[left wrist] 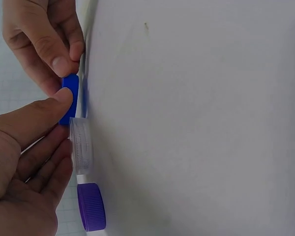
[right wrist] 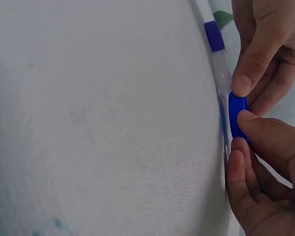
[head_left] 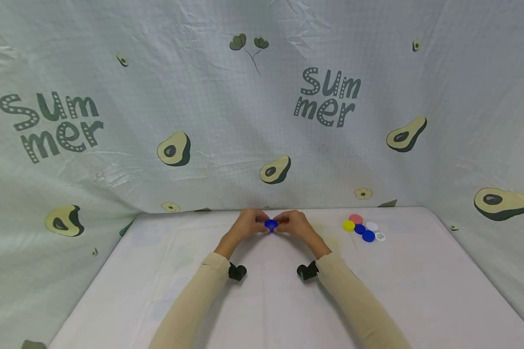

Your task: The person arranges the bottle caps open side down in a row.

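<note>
A blue bottle cap (head_left: 270,225) is between both hands at the back edge of the table. My left hand (head_left: 248,223) pinches it from the left, and my right hand (head_left: 293,224) pinches its right side. In the left wrist view the blue cap (left wrist: 69,100) stands above the table surface, thumbs on its near side. Beside my left fingers are a clear ridged cap (left wrist: 80,146) and a purple cap (left wrist: 92,207), in a row along the edge. The right wrist view shows the same purple cap (right wrist: 214,36). In the head view my left hand hides both.
Right of the hands lies a cluster of caps: a red one (head_left: 355,219), a yellow one (head_left: 349,226), two blue ones (head_left: 368,236) and two white ones (head_left: 372,226). A patterned curtain (head_left: 227,106) hangs behind the white table (head_left: 270,310).
</note>
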Tool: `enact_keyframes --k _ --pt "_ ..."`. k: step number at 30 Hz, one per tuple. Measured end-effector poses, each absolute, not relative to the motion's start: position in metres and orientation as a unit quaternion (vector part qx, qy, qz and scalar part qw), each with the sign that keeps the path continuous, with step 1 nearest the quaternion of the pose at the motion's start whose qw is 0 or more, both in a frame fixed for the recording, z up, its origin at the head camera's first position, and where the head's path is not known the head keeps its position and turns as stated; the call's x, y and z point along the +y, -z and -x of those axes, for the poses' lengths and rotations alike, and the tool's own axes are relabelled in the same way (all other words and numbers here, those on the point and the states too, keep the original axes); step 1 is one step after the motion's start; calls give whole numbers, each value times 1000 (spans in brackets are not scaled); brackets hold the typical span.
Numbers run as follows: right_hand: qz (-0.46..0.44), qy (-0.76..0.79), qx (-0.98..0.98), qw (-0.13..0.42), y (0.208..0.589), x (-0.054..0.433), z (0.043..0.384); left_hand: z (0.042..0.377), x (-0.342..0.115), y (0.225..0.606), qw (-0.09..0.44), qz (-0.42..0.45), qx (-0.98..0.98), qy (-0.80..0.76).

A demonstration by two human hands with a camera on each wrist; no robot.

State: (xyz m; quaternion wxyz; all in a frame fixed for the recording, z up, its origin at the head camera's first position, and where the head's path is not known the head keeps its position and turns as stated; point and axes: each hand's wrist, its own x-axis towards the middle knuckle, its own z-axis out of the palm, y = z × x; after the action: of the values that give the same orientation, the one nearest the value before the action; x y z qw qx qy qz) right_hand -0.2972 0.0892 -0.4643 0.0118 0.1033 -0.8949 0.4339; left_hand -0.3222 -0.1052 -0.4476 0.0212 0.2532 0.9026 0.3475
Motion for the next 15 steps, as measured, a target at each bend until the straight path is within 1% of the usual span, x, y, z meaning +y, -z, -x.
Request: enact_keyframes --k 15 --pt "-96 -404 -910 -4 461 86 303 329 -104 456 41 -268 896 -352"
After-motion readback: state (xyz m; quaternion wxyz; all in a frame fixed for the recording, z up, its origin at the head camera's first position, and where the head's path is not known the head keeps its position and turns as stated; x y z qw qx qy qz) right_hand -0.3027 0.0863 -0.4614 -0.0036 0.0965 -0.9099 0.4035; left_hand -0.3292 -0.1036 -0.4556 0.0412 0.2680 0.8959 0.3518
